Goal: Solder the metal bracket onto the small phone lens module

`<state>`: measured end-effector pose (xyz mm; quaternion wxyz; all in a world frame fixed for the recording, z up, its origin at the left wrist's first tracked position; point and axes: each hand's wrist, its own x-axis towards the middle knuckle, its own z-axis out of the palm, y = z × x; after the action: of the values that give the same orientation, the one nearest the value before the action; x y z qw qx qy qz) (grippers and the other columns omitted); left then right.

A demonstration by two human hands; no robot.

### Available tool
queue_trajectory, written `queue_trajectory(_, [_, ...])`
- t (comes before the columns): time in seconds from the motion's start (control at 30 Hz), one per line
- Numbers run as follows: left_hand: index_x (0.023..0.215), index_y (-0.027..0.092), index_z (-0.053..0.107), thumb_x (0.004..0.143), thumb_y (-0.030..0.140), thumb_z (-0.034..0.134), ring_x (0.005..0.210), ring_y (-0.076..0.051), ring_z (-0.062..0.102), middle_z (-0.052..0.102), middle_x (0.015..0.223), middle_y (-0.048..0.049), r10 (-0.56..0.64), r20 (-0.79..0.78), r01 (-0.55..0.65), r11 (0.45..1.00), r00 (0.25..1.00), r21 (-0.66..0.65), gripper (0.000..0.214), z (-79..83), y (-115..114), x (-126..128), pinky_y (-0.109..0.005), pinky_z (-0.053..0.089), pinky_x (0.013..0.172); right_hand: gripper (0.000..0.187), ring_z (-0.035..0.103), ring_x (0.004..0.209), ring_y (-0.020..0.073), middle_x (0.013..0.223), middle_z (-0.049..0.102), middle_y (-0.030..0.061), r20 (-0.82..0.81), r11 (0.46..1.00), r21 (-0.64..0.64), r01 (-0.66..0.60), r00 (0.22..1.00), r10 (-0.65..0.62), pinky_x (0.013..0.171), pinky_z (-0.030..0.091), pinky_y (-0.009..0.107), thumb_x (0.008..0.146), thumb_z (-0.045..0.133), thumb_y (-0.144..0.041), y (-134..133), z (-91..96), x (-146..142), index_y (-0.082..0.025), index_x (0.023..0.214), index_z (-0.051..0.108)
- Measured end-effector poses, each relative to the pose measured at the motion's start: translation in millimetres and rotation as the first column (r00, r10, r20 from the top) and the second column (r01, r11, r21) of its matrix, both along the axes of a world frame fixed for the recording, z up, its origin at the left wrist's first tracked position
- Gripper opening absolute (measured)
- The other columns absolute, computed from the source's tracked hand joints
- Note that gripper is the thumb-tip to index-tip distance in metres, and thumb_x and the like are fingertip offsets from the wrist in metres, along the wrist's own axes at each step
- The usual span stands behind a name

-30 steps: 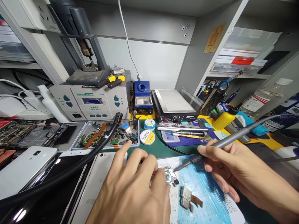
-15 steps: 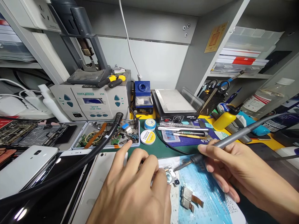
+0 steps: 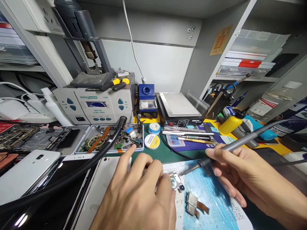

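My right hand (image 3: 236,169) grips the grey handle of a soldering iron (image 3: 249,134) between thumb and fingers. The iron's tip points left and meets, or nearly meets, the edge of a small phone circuit board (image 3: 177,182). Over the board's left part curls my left hand (image 3: 141,191), thumb and index finger closed at its edge; the fingertips are partly hidden. Beneath the board lies a blue and white printed sheet (image 3: 216,198). On that sheet, just nearer to me, rests a metal camera module (image 3: 192,204) with brown flex cables.
A thick black hose (image 3: 96,163) crosses over several phones (image 3: 26,175) at left. Behind are a parts tray (image 3: 80,148), two small round tins (image 3: 152,141), a hot air station (image 3: 96,103) and a heating plate (image 3: 179,103). A yellow bottle (image 3: 230,123) stands at right.
The soldering iron's tip has shifted very slightly to the right along the board's edge. My left hand stays almost where it was.
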<state>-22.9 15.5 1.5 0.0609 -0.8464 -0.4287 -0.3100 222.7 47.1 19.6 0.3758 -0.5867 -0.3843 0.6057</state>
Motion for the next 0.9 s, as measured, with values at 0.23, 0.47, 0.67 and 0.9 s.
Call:
queue_trajectory(0.23, [0.085,0.022,0.073,0.091,0.024,0.058,0.085,-0.02,0.062,0.066,0.081,0.0011,-0.004,0.008,0.004,1.0,1.0,0.005,0.016,-2.7,1,1,-0.055,0.04,0.109,0.025,0.056,0.032,0.014,0.044,0.062,0.0007,-0.071,0.997,0.069,-0.026,0.997,0.031,0.031,0.05,0.019,0.063,0.092,-0.041,-4,5.5,8,-0.022,0.072,0.078])
queue_trajectory(0.47, [0.085,0.023,0.073,0.09,0.022,0.06,0.088,-0.02,0.063,0.067,0.082,0.0018,0.018,0.023,-0.018,1.0,1.0,0.011,0.014,-3.6,0,2,-0.054,0.04,0.111,0.025,0.063,0.034,0.0191,0.044,0.064,0.0038,-0.07,0.995,0.091,-0.03,0.997,0.037,0.034,0.052,0.021,0.063,0.092,-0.038,-8,3.6,13,-0.024,0.082,0.082])
queue_trajectory(0.67, [0.086,0.023,0.073,0.091,0.023,0.059,0.087,-0.02,0.063,0.067,0.081,0.0014,0.01,0.026,-0.011,1.0,1.0,0.02,0.015,-2.9,-1,-1,-0.054,0.04,0.11,0.019,0.064,0.032,0.0184,0.063,0.075,0.0045,-0.177,0.995,0.087,-0.056,0.982,0.071,0.029,0.053,0.021,0.07,0.09,-0.033,-5,7.6,10,-0.028,0.087,0.082])
queue_trajectory(0.9, [0.085,0.023,0.072,0.091,0.024,0.059,0.086,-0.02,0.062,0.066,0.082,0.0016,0.009,0.019,-0.01,1.0,1.0,0.018,0.015,-2.6,0,0,-0.054,0.04,0.11,0.021,0.057,0.026,0.0132,0.052,0.066,0.0012,-0.142,0.993,0.121,-0.011,0.989,0.029,0.027,0.048,0.016,0.071,0.088,-0.04,-6,3.3,4,-0.023,0.074,0.077])
